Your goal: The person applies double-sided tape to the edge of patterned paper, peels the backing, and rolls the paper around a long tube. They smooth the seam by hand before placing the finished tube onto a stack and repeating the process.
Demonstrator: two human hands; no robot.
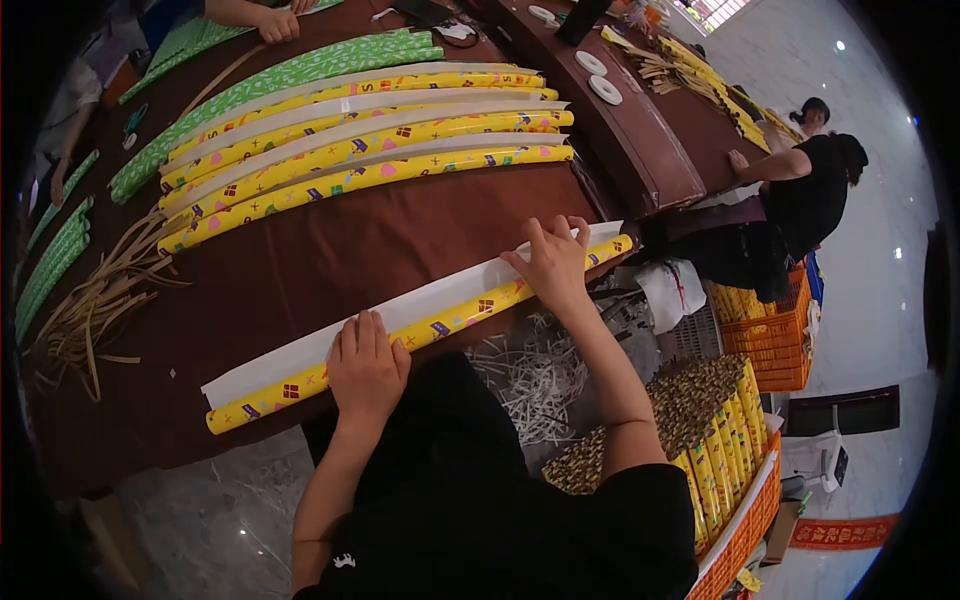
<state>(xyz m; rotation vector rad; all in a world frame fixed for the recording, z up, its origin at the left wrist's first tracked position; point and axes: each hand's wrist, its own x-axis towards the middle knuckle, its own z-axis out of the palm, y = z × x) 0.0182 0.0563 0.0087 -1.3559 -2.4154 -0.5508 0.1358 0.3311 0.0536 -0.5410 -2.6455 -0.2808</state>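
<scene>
1. Along the bench's (300, 270) near edge, a yellow roll (460, 317) runs left to right.
2. Left hand (367, 370) rests flat left of its middle; right hand (553, 262), open, fingers arched, nearer its right end.
3. White flap (275, 368) beyond.

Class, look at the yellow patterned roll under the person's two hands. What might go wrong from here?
1. The yellow roll lies by the near edge of the brown table, so it could slip off toward the shredded strips below.
2. White sheet lies flat behind it; uneven pressure from the left hand and right hand might crease it.
</scene>
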